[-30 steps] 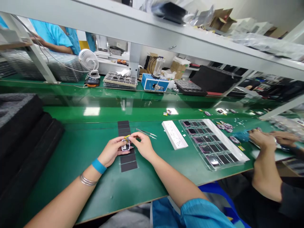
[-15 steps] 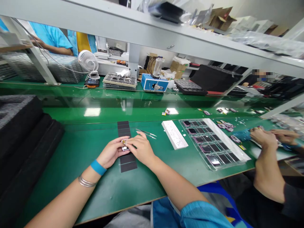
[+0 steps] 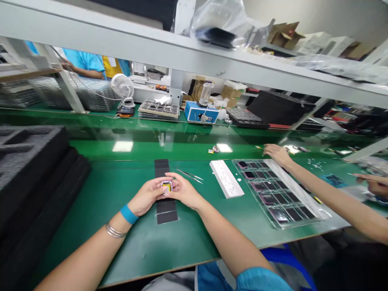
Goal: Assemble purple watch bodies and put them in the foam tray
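Observation:
My left hand and my right hand meet over the green bench and together pinch a small watch casing with a yellow part in its middle. Both hands have their fingers curled round it. Under them lies a strip of black rectangular pads, running away from me. Metal tweezers lie just beyond my right hand. My left wrist wears a blue band and a thin bracelet.
A white strip and a clear tray of watch casings lie to the right. A co-worker's arm reaches across that tray. Black foam blocks stand at left. A fan and a blue box sit on the far bench.
My hands have lifted the casing slightly and closed round it from both sides. The co-worker's hand has moved from the right edge out to the far end of the tray.

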Demonstrator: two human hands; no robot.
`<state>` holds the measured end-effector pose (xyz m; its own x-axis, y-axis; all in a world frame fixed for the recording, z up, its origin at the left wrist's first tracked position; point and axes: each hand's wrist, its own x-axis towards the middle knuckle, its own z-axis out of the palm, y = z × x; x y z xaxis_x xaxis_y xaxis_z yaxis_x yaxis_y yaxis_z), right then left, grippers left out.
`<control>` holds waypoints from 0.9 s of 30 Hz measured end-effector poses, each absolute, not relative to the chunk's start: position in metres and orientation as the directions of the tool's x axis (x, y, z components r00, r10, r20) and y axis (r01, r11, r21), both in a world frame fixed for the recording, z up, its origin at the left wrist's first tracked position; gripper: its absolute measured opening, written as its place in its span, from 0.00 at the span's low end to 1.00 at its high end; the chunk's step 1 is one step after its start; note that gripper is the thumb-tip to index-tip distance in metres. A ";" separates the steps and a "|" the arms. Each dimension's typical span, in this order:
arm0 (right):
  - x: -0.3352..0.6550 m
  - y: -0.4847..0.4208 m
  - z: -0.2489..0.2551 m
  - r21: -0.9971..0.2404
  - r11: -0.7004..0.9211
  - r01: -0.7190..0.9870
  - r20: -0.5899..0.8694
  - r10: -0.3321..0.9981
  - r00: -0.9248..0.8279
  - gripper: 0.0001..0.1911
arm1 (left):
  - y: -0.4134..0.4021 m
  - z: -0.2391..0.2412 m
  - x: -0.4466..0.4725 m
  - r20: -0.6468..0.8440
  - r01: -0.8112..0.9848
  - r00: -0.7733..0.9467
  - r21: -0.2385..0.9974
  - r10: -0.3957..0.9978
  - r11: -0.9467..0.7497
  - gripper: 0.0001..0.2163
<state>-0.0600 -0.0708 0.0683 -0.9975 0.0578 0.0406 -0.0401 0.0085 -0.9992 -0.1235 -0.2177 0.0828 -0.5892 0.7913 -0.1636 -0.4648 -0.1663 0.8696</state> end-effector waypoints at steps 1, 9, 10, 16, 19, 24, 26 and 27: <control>-0.060 -0.071 0.068 -0.999 -0.035 -0.008 0.007 0.020 -1.000 0.33 | -0.218 0.083 -0.122 -0.149 -0.448 -0.594 0.877 0.790 -0.171 0.18; -0.063 -0.077 0.064 -0.994 -0.103 -0.046 0.037 0.081 -0.996 0.29 | -0.213 0.080 -0.122 -0.031 -0.300 -0.685 0.923 0.728 -0.243 0.17; -0.063 -0.078 0.065 -0.992 -0.119 -0.045 0.036 0.077 -0.996 0.30 | -0.213 0.082 -0.122 -0.018 -0.288 -0.683 0.925 0.730 -0.246 0.16; -0.059 -0.068 0.079 -0.942 -0.336 0.017 -0.013 -0.012 -1.000 0.29 | -0.242 0.109 -0.108 -0.110 -0.445 -0.739 0.820 0.664 -0.359 0.19; -0.063 -0.060 0.079 -0.929 -0.370 -0.027 -0.028 0.142 -0.989 0.21 | -0.276 0.130 -0.092 -0.108 -0.565 -0.711 0.675 0.695 -0.474 0.20; -0.068 -0.059 0.070 -0.939 -0.343 -0.005 -0.066 0.194 -0.979 0.19 | -0.315 0.156 -0.066 -0.107 -0.477 -0.808 0.696 0.579 -0.537 0.22; -0.067 -0.062 0.068 -0.950 -0.310 0.020 -0.082 0.186 -0.979 0.19 | -0.324 0.162 -0.055 -0.117 -0.385 -0.863 0.782 0.492 -0.490 0.22; -0.066 -0.063 0.068 -0.955 -0.295 0.029 -0.087 0.188 -0.978 0.19 | -0.328 0.165 -0.048 -0.108 -0.317 -0.894 0.838 0.434 -0.444 0.22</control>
